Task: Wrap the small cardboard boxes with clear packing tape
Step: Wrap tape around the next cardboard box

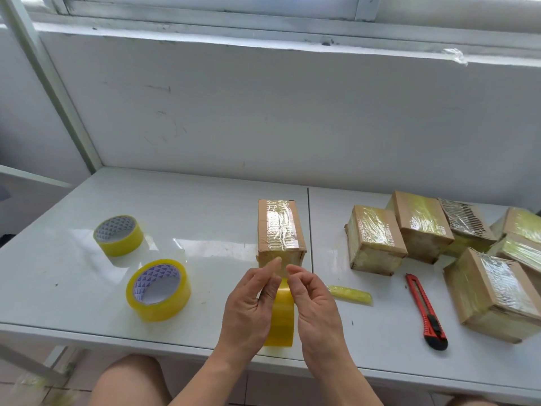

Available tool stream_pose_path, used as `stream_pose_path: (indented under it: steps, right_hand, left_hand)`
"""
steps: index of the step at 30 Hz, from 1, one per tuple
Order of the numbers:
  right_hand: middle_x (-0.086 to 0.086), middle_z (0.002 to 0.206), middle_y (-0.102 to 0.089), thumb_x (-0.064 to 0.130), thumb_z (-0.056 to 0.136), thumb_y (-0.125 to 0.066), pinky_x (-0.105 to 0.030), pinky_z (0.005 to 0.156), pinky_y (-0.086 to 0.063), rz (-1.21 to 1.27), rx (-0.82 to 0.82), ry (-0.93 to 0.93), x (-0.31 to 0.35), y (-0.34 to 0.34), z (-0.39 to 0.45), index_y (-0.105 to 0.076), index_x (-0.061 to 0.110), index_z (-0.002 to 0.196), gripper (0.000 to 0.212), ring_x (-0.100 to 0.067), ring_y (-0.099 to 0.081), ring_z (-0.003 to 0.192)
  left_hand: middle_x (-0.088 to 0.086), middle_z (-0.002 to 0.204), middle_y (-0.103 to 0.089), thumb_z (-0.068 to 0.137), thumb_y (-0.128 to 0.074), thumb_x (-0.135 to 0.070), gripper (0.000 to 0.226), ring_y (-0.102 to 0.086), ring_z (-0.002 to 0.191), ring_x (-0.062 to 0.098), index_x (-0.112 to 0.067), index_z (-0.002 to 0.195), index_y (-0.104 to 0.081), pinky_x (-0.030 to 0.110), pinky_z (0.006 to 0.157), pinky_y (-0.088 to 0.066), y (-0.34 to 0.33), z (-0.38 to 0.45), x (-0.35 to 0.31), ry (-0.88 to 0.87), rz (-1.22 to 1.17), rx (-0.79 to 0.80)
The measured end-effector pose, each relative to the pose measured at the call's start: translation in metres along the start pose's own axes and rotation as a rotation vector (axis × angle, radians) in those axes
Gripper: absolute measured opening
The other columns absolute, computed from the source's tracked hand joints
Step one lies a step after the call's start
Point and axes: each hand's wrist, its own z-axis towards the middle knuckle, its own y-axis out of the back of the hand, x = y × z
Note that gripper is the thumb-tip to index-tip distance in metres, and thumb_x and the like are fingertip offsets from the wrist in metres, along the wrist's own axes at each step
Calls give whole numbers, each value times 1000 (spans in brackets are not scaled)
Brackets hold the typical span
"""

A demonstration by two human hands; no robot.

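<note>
A small cardboard box (280, 230) with clear tape along its top lies in the middle of the white table (205, 212). Just in front of it I hold a yellowish roll of clear packing tape (282, 317) upright between both hands, above the table's front edge. My left hand (248, 306) grips the roll's left side, fingers reaching up toward the box's near face. My right hand (314, 306) holds the right side, its fingertips curled over the top of the roll where the tape end sits. The hands hide most of the roll.
Two more tape rolls (118, 235) (158, 290) lie at the left. A red utility knife (426, 312) and a folded strip of tape (349, 295) lie right of my hands. Several taped boxes (377, 240) crowd the right side. A white wall backs the table.
</note>
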Motion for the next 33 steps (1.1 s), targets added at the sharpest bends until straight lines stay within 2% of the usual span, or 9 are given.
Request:
stream_pose_path:
  steps: [3,5,7,16,19,22,27,31,33]
  right_hand:
    - [11,120,-68,34,99,-55,-28,93,-52,-11,-6,-41,2,2,1,-72,26,94,19,-12,-62,114]
    - [9,118,-69,35,100,-57,-40,105,-50,-53,-12,-48,1,3,3,-73,30,91,19,-15,-63,116]
    - [9,118,-70,34,101,-57,-41,108,-48,-78,-8,-49,2,3,3,-73,32,92,18,-14,-62,118]
    - [17,119,-66,32,100,-56,-20,96,-45,-105,47,-26,8,8,3,-69,25,100,15,-5,-59,116]
    - [20,112,-67,35,97,-59,-13,88,-46,-161,46,24,8,8,3,-66,33,107,12,1,-60,112]
    - [20,108,-69,40,85,-63,-15,89,-50,-144,110,77,6,14,3,-62,38,119,34,3,-62,109]
    - [16,106,-72,21,93,-65,-12,89,-51,-189,99,94,4,18,10,-72,22,100,10,8,-63,104]
    - [25,109,-67,38,86,-63,-8,85,-48,-236,192,84,6,19,10,-64,40,116,30,10,-60,107]
    - [21,111,-66,37,85,-63,-4,83,-46,-268,201,95,8,20,11,-68,34,108,24,15,-58,104]
  left_hand:
    - [-27,111,-59,98,-56,-36,46,-62,105,-3,-55,138,-41,4,83,-45,-3,-4,-1,-61,89,-51]
    - [-25,118,-54,101,-54,-39,39,-63,106,-1,-42,139,-46,4,82,-46,0,-3,2,-182,146,-78]
    - [-16,123,-52,100,-52,-36,32,-59,108,-4,-36,133,-55,4,79,-47,1,-1,6,-282,194,-66]
    - [-25,109,-54,98,-49,-42,14,-60,100,-2,-33,101,-59,5,77,-47,-2,0,7,-214,215,-54]
    - [-24,107,-56,99,-50,-39,12,-61,97,-1,-32,100,-59,6,76,-48,-3,0,7,-211,200,-73]
    - [-23,107,-57,100,-50,-40,15,-61,97,0,-29,101,-61,7,77,-47,-2,0,9,-198,186,-81]
    - [-23,105,-59,101,-44,-55,30,-61,99,-2,-31,101,-62,4,81,-46,-2,2,4,-181,143,-75]
    - [-24,104,-60,98,-50,-47,21,-62,98,1,-31,100,-63,5,80,-46,1,4,7,-141,130,-43]
    - [-24,106,-60,99,-48,-52,24,-61,99,1,-32,103,-62,5,80,-47,1,4,7,-141,140,-29]
